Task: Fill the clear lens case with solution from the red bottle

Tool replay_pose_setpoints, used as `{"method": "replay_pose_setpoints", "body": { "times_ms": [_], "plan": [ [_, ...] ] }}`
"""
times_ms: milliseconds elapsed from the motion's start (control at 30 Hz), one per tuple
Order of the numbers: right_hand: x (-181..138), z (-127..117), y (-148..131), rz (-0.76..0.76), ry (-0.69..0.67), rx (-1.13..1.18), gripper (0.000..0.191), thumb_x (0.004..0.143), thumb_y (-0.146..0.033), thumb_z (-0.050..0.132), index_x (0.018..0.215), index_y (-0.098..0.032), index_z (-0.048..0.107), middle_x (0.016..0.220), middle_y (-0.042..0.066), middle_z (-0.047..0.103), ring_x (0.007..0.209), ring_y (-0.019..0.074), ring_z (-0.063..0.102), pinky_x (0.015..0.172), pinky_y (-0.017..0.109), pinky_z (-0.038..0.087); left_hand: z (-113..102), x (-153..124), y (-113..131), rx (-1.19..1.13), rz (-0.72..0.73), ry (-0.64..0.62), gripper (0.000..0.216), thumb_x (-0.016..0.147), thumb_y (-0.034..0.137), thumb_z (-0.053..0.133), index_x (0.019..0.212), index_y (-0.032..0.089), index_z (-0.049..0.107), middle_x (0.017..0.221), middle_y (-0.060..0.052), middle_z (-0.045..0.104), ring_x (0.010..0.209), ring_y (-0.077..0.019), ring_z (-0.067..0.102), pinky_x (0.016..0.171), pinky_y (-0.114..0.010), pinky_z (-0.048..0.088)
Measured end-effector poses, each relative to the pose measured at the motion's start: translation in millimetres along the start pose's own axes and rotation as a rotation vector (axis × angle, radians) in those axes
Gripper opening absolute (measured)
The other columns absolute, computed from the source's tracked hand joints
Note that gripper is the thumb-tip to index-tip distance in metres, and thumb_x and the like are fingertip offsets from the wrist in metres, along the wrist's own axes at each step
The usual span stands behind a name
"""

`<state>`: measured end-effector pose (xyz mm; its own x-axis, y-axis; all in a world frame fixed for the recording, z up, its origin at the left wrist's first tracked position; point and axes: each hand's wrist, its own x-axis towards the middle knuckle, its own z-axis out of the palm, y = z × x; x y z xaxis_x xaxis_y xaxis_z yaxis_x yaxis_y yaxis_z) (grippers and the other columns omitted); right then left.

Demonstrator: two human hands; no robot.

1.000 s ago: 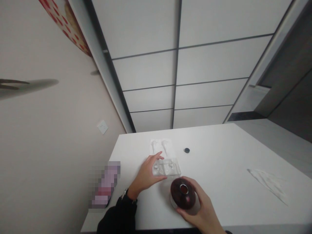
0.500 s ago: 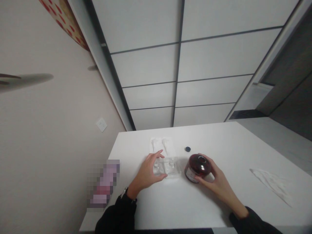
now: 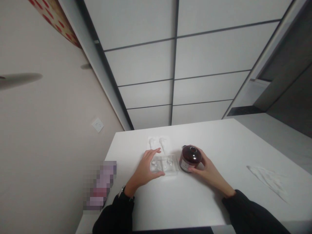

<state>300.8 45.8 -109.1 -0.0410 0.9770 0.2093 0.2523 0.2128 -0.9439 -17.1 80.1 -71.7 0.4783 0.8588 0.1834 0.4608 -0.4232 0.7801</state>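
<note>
My right hand (image 3: 203,164) is wrapped round a squat dark red-brown bottle (image 3: 191,156) with a pale label and a round open mouth on top. The bottle is just right of a clear plastic tray (image 3: 168,165) that has two round hollows; I cannot tell whether its base rests on the table. Curved around the tray's left end is my left hand (image 3: 146,167), thumb and fingers apart. Its thumb lies at the near edge and its fingertips at the far edge; a firm grip does not show. A small black cap (image 3: 184,146) peeks out behind the bottle.
Behind the tray, a white packet (image 3: 168,141) with two pale shapes lies on the white table (image 3: 195,204). Crumpled white cloth or tissue (image 3: 268,182) is on the right. A blurred-out purple item (image 3: 103,183) stands at the left edge, beside the wall.
My right hand has brought the bottle left and slightly away from me, closer to the tray, partly covering the black cap. My left hand stays around the tray. The view has shifted slightly.
</note>
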Motion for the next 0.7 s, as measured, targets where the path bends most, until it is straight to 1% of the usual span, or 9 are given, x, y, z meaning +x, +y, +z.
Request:
{"method": "replay_pose_setpoints", "body": {
  "times_ms": [33, 100, 233, 300, 367, 467, 567, 633, 700],
  "plan": [
    [-0.2, 0.3, 0.5, -0.005, -0.006, 0.002, 0.092, 0.076, -0.047, 0.093, 0.154, -0.024, 0.050, 0.161, 0.019, 0.056, 0.150, 0.0392, 0.055, 0.127, 0.058, 0.040, -1.1, -1.0, -1.3, -0.002, -0.016, 0.005, 0.094, 0.072, 0.036, 0.097, 0.154, 0.026, 0.050, 0.156, -0.014, 0.056, 0.148, -0.0385, 0.047, 0.129, -0.058, 0.031],
    [0.0, 0.3, 2.4, -0.017, -0.018, 0.010, 0.102, 0.071, -0.050, 0.096, 0.156, -0.024, 0.048, 0.164, 0.019, 0.052, 0.153, 0.0410, 0.049, 0.129, 0.059, 0.035, -3.6, -5.2, -4.6, -0.007, -0.068, 0.010, 0.098, 0.068, 0.038, 0.098, 0.152, 0.024, 0.050, 0.159, -0.017, 0.052, 0.149, -0.0404, 0.047, 0.129, -0.060, 0.032],
    [2.1, 0.6, 8.6, -0.032, -0.040, 0.037, 0.108, 0.070, -0.056, 0.097, 0.158, -0.027, 0.043, 0.167, 0.019, 0.048, 0.155, 0.0414, 0.047, 0.130, 0.060, 0.032, -8.2, -21.3, -8.9, -0.009, -0.198, 0.015, 0.077, 0.073, 0.028, 0.089, 0.140, 0.020, 0.052, 0.142, -0.017, 0.064, 0.136, -0.0385, 0.062, 0.120, -0.058, 0.045],
    [3.1, 2.5, 11.8, -0.039, -0.049, 0.052, 0.109, 0.070, -0.057, 0.096, 0.159, -0.027, 0.041, 0.165, 0.020, 0.050, 0.152, 0.0411, 0.051, 0.129, 0.061, 0.035, -8.4, -33.1, -8.8, -0.008, -0.245, 0.036, 0.072, 0.072, 0.025, 0.087, 0.135, 0.020, 0.053, 0.136, -0.015, 0.068, 0.132, -0.0379, 0.065, 0.117, -0.057, 0.048],
    [4.2, 5.7, 14.7, -0.049, -0.048, 0.066, 0.111, 0.070, -0.057, 0.097, 0.160, -0.026, 0.038, 0.162, 0.020, 0.053, 0.149, 0.0409, 0.054, 0.126, 0.061, 0.038, -5.3, -48.3, -7.8, -0.010, -0.284, 0.065, 0.071, 0.072, 0.025, 0.086, 0.135, 0.021, 0.053, 0.137, -0.015, 0.069, 0.130, -0.0380, 0.067, 0.116, -0.056, 0.049],
    [5.8, 10.7, 18.7, -0.062, -0.016, 0.078, 0.113, 0.067, -0.057, 0.098, 0.157, -0.025, 0.037, 0.157, 0.020, 0.056, 0.145, 0.0408, 0.057, 0.125, 0.060, 0.039, 8.1, -76.9, -6.2, -0.016, -0.330, 0.122, 0.074, 0.075, 0.024, 0.082, 0.142, 0.022, 0.049, 0.147, -0.017, 0.064, 0.139, -0.0388, 0.062, 0.120, -0.057, 0.046],
    [6.9, 14.8, 20.3, -0.060, 0.032, 0.075, 0.108, 0.067, -0.053, 0.097, 0.153, -0.026, 0.038, 0.155, 0.019, 0.056, 0.144, 0.0396, 0.058, 0.125, 0.059, 0.039, 29.2, -104.8, -1.1, -0.022, -0.361, 0.171, 0.084, 0.077, 0.023, 0.079, 0.153, 0.024, 0.042, 0.161, -0.016, 0.055, 0.154, -0.0383, 0.049, 0.129, -0.058, 0.037],
    [7.2, 17.3, 19.2, -0.047, 0.053, 0.069, 0.101, 0.069, -0.050, 0.096, 0.150, -0.025, 0.041, 0.151, 0.018, 0.058, 0.140, 0.0378, 0.060, 0.123, 0.058, 0.042, 42.7, -115.9, 6.7, -0.072, -0.397, 0.171, 0.092, 0.073, 0.020, 0.080, 0.157, 0.026, 0.040, 0.163, -0.014, 0.055, 0.155, -0.0370, 0.049, 0.129, -0.055, 0.037],
    [7.0, 19.8, 16.6, -0.033, 0.057, 0.063, 0.092, 0.073, -0.047, 0.094, 0.146, -0.024, 0.044, 0.145, 0.017, 0.062, 0.134, 0.0355, 0.064, 0.120, 0.057, 0.046, 51.9, -118.4, 17.4, -0.096, -0.443, 0.133, 0.096, 0.071, 0.018, 0.081, 0.158, 0.023, 0.040, 0.160, -0.015, 0.059, 0.149, -0.0370, 0.055, 0.126, -0.054, 0.040]
  ]
}}
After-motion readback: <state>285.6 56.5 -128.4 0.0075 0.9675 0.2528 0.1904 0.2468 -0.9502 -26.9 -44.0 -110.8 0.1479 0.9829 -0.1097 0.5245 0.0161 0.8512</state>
